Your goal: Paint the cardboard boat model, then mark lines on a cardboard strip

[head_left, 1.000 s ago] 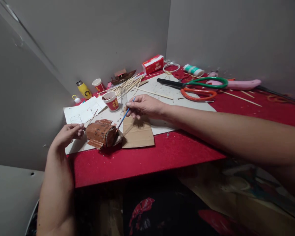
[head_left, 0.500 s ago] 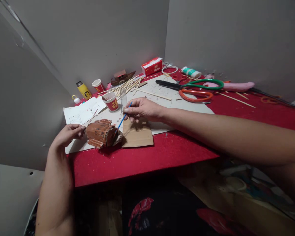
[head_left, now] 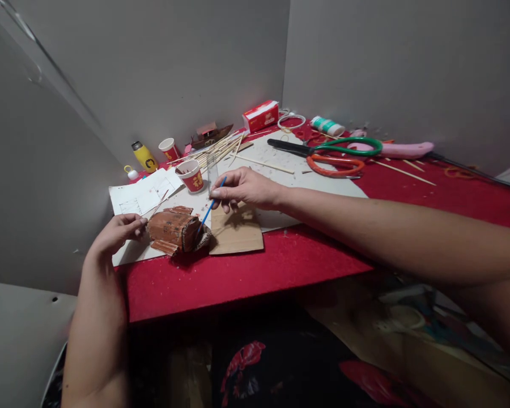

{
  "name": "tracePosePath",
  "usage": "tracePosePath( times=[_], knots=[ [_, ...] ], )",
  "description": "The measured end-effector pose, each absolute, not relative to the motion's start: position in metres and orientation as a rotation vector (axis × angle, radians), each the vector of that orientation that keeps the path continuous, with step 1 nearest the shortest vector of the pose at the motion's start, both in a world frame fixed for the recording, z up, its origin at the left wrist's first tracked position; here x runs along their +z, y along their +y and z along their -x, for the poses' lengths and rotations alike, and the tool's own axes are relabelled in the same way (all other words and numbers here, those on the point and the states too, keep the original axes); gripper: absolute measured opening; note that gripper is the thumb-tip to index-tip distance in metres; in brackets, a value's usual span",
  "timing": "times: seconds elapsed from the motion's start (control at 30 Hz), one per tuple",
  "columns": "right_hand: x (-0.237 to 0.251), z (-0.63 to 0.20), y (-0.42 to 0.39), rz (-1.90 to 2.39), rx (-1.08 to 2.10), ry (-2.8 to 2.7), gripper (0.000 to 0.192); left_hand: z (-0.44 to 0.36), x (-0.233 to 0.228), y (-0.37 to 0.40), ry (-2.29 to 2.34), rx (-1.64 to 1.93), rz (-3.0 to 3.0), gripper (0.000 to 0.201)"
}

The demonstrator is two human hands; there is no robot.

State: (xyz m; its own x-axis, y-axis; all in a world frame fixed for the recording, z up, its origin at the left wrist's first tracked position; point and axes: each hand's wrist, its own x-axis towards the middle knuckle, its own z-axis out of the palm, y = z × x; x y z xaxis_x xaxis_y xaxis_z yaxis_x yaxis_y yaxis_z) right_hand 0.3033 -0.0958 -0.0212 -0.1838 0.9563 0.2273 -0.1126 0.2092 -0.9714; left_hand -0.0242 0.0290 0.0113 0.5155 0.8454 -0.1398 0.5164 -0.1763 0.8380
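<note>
A brown cardboard model (head_left: 166, 228), painted and with corrugated edges showing, is tilted on its side near the table's front. My left hand (head_left: 125, 228) pinches it at its left end, beside a thin stick rising there. In my right hand (head_left: 242, 190) is a thin blue paintbrush (head_left: 209, 209), gripped between thumb and fingers. The brush's lower end meets the model's right end; its tip is hard to make out. Under my right hand lies a flat piece of cardboard (head_left: 238, 235). Just behind stands a red paper cup (head_left: 191, 177) with dark contents.
Large scissors (head_left: 312, 150) with green and orange handles lie right of centre. Thin wooden sticks (head_left: 215, 150), a small model boat (head_left: 211, 135), a second cup (head_left: 169, 149), a yellow bottle (head_left: 144, 156) and a red tissue pack (head_left: 261, 116) line the back. Drawn-on paper (head_left: 142, 191) lies left.
The view has shifted very slightly. My right hand and the brush have moved a touch to the left, the brush's lower end still at the model. My left hand keeps its hold.
</note>
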Motion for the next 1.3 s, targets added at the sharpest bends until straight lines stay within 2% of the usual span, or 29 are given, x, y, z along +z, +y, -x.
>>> tracePosePath(
  times=[0.77,1.03,1.3],
  knots=[
    [-0.022,-0.301,-0.100,0.867,1.183,-1.438,0.018,0.024,0.010,0.029,1.092,0.429,-1.896,0.034],
    [-0.017,-0.300,-0.103,0.821,1.066,-1.456,0.022,0.024,0.011,0.027,1.095,0.427,-1.888,0.033],
    [-0.011,-0.289,-0.122,0.823,0.777,-1.553,0.022,0.023,0.012,0.026,1.095,0.426,-1.886,0.033]
  ],
)
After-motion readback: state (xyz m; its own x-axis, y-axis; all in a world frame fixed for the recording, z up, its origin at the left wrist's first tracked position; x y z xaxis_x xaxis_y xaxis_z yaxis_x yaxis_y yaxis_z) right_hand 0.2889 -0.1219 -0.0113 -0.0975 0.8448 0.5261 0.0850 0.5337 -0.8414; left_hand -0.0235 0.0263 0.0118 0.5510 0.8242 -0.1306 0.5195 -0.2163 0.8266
